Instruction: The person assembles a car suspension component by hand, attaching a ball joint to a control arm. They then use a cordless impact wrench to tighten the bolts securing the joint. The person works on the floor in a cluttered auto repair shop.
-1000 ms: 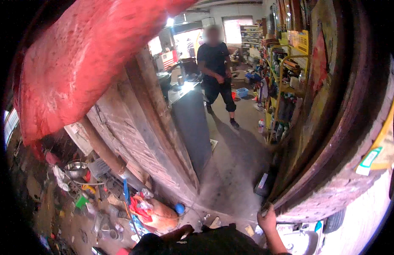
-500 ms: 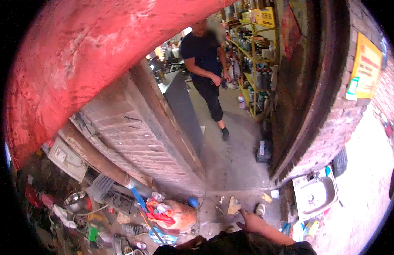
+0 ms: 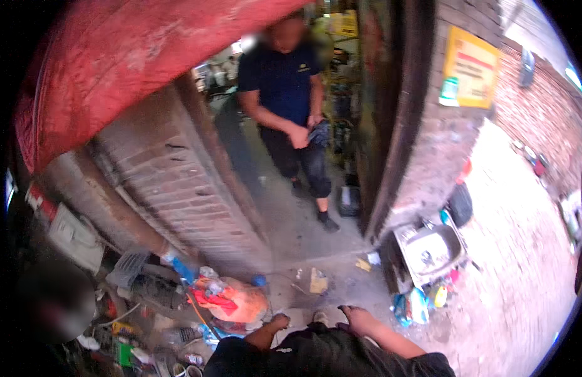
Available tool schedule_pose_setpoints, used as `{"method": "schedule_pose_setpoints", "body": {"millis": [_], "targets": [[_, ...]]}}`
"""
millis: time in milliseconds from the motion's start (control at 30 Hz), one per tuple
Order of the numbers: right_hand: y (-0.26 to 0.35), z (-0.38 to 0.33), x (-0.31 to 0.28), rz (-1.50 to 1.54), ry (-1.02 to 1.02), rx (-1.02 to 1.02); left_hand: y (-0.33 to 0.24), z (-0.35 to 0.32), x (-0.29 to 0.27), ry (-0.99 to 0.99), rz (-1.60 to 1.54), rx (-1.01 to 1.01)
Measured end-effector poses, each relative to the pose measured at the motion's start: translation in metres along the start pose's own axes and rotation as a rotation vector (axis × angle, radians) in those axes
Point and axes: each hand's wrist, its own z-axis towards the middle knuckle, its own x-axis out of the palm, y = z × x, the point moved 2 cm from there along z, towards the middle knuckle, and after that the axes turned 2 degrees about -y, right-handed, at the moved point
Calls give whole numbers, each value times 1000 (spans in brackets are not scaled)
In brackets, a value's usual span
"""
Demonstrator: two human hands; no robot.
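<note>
My left hand (image 3: 279, 322) hangs low in front of my dark clothing, its fingers curled in; what is inside them, if anything, is hidden. To its right, my right hand (image 3: 361, 322) is held out over the ground with a finger stretched and the fingers apart, and I make out nothing in it. Both hands touch no surface around them. In the doorway ahead stands a person (image 3: 284, 88) in a dark shirt and dark trousers. That person's two hands hold a dark, crumpled cloth-like item (image 3: 319, 132) at waist height.
An orange-red bag (image 3: 240, 305), a blue ball (image 3: 258, 281) and mixed scrap lie at the left. A sink (image 3: 432, 251) stands right of the doorway, with a blue-and-white package (image 3: 411, 306) below it. Flat cardboard (image 3: 318, 281) lies ahead. A red cover (image 3: 146, 56) hangs overhead.
The view has shifted right and come nearer the doorway. The other person has stepped toward me. My left hand has come into view, and my right hand's fingers have changed position.
</note>
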Motion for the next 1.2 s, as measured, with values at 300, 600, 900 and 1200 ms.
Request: {"method": "schedule_pose_setpoints", "body": {"millis": [300,600,900,1200], "targets": [[-28,-275,81,385,-359,667,-91,-20,129,182,653,-44],[31,-539,231,507,-521,1416,-237,-33,330,444,1105,449],[28,-514,315,946,-1019,1565,-303,50,518,904,1572,952],[10,-596,343,1077,-1359,1903,-363,-20,761,1027,1524,763]]}}
